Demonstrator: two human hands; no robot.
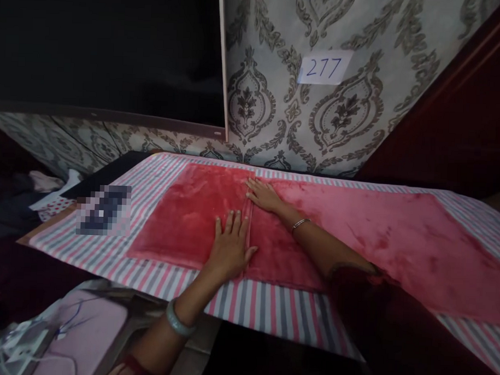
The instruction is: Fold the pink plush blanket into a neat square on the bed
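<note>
A long piece of red plush fabric (372, 219) lies spread over a striped cloth (148, 274). Its left part is a darker red panel (192, 207), and a seam or folded edge runs from back to front between the two parts. My left hand (230, 244) rests flat on the dark panel beside that line, fingers spread and thumb across it. Farther back, my right hand (265, 194) lies palm down over the same line, its fingers stretched towards the left. Neither hand grips anything.
A large dark screen (107, 51) hangs at the back left. A paper marked 277 (324, 67) is on the patterned wall. A pixelated patch (104, 210) covers something on the cloth's left. At lower left stands a pink surface (93, 324) with white cables.
</note>
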